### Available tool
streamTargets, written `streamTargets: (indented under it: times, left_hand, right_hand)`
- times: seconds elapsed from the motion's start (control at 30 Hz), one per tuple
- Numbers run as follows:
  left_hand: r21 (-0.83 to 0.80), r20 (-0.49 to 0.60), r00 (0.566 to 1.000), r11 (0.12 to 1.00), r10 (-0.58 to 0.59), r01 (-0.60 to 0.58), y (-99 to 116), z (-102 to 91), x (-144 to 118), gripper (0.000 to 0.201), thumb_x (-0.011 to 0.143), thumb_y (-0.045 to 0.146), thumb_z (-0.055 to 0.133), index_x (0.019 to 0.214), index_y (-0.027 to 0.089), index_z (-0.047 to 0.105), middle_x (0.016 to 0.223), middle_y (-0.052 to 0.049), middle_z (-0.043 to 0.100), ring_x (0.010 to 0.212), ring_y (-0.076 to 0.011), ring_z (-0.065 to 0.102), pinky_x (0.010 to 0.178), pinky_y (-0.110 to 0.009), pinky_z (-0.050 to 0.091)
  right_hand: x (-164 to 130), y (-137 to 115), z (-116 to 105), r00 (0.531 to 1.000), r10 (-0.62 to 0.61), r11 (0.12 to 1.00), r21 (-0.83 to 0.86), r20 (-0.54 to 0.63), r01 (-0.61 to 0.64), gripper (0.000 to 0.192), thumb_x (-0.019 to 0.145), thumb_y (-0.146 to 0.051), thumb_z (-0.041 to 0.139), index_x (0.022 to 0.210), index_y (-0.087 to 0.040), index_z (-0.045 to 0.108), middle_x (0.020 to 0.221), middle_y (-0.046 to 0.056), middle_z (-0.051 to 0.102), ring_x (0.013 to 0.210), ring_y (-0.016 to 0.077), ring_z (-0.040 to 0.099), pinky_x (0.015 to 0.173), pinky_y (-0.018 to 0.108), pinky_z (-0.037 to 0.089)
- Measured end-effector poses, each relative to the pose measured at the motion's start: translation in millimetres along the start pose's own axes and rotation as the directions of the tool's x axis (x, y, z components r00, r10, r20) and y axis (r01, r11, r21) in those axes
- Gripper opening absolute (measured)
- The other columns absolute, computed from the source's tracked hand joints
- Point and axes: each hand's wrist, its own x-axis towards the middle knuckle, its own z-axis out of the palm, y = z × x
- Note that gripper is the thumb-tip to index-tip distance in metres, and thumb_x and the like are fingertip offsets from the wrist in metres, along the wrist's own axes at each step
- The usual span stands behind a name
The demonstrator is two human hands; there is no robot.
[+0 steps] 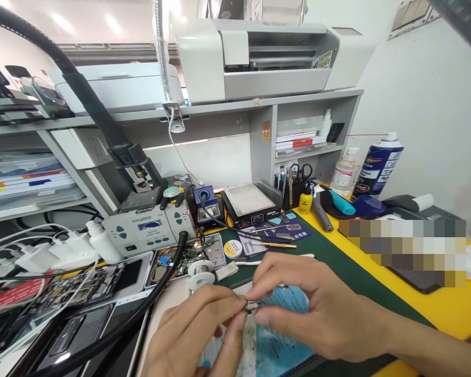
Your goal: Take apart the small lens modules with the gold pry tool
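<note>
This is an electronics repair workshop. A soldering station (147, 228) sits at the back of the yellow desk (435, 303) beside a small hot plate (251, 204), with a solder spool (200, 272), opened phones (78, 285) and a bare circuit board (188, 256) near them. A tool holder with scissors (294, 183), a spray can (379, 165) and chargers (55, 251) stand around, under grey shelves (267, 99).

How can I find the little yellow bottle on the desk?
Start at the big grey printer on the top shelf, then drop down to the black tool holder with scissors poking out. The yellow bottle stands just right of it, small with a black cap, unlike the tall blue spray can farther right.
</note>
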Motion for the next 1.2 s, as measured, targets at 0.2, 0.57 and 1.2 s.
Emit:
streamTargets:
  times: [0.2,0.57,1.2]
  left_hand:
    - [-0.370,0.129,0.933,0.856,-0.337,0.360,8,-1.0,8,0.013,0.091,0.017,0.063,0.094,0.023,0.074,0.075,0.001,0.069,0.058,-0.0099,0.064,0.053,-0.018,0.054]
    - [-0.578,0.454,0.554,0.242,-0.698,0.779,17,-2.4,16,0.029,0.075,0.044,0.082,0.084,0.017,0.075,0.056,0.002,0.059,0.051,-0.0111,0.057,0.044,-0.019,0.051]
    - [-0.545,0.472,0.552,0.265,-0.687,0.795,13,-2.8,16,0.031,0.078,0.044,0.080,0.089,0.016,0.075,0.060,0.001,0.059,0.053,-0.0116,0.055,0.045,-0.020,0.050]
  right_hand:
    - [3,0,-2,0.923,0.362,0.866,0.321,0.127,-0.384,0.018,0.083,-0.024,0.079,0.098,-0.015,0.077,0.092,0.005,0.073,0.081,0.0143,0.065,0.073,0.024,0.051]
    - [8,14,4,0.773,0.529,0.433,0.673,0.350,-0.600,0.029,0.072,-0.028,0.089,0.093,-0.011,0.078,0.077,0.006,0.073,0.064,0.0116,0.066,0.064,0.025,0.053]
    - [8,20,5,0.752,0.547,0.329,0.731,0.369,-0.598,0.024,0.072,-0.024,0.088,0.089,-0.009,0.080,0.069,0.006,0.072,0.065,0.0136,0.067,0.062,0.025,0.054]
